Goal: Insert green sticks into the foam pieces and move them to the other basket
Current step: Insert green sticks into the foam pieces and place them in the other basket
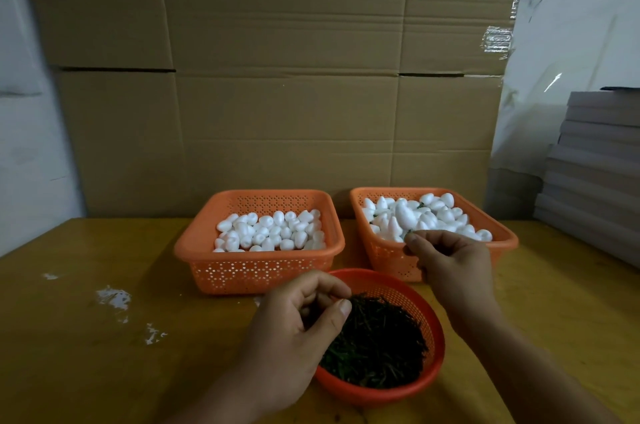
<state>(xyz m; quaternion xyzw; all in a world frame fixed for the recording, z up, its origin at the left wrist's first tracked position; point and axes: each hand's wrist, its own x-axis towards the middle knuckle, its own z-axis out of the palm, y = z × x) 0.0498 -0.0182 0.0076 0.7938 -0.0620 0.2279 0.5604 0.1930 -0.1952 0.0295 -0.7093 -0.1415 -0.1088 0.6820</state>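
Two orange rectangular baskets stand side by side. The left basket point(259, 267) holds several plain white foam pieces point(270, 231). In the right basket point(384, 255) lie more foam pieces point(446, 214), some showing green stems. A round orange bowl point(398, 392) in front is filled with dark green sticks point(377, 344). My left hand point(298, 330) is over the bowl's left edge, with thumb and forefinger pinched on a stick at the pile's top. My right hand point(450, 264) hovers at the right basket's front rim and pinches the green stem of a blurred foam piece point(402, 215) held above the heap.
The yellow wooden table point(104, 337) has white scuff marks on its left side. Large cardboard boxes point(277, 94) form a wall right behind the baskets. A stack of grey boards point(595, 174) sits at the right edge.
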